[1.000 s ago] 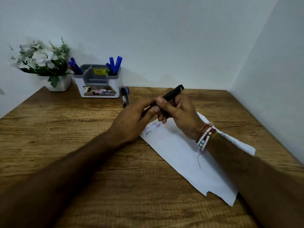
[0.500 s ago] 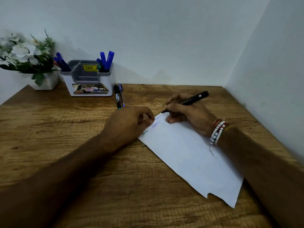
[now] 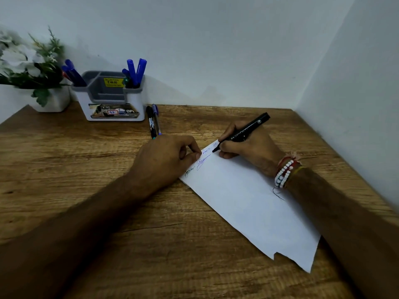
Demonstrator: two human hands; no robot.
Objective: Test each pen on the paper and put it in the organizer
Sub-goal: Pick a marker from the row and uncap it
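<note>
Right hand: grips black marker, tip on the far corner of the paper among scribbles.
Left hand: fingers curled, resting on the paper's left edge; contents, if any, hidden.
Paper: flat on wooden surface.
Organizer: rear left by the wall, blue pens upright inside; two pens lie just beside it.

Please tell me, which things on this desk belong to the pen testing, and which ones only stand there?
Belong to the job: black marker in the right hand; paper, left hand at its edge; organizer with blue pens; two pens lying beside it.
Only standing there: flower pot; bracelets on the right wrist.
</note>
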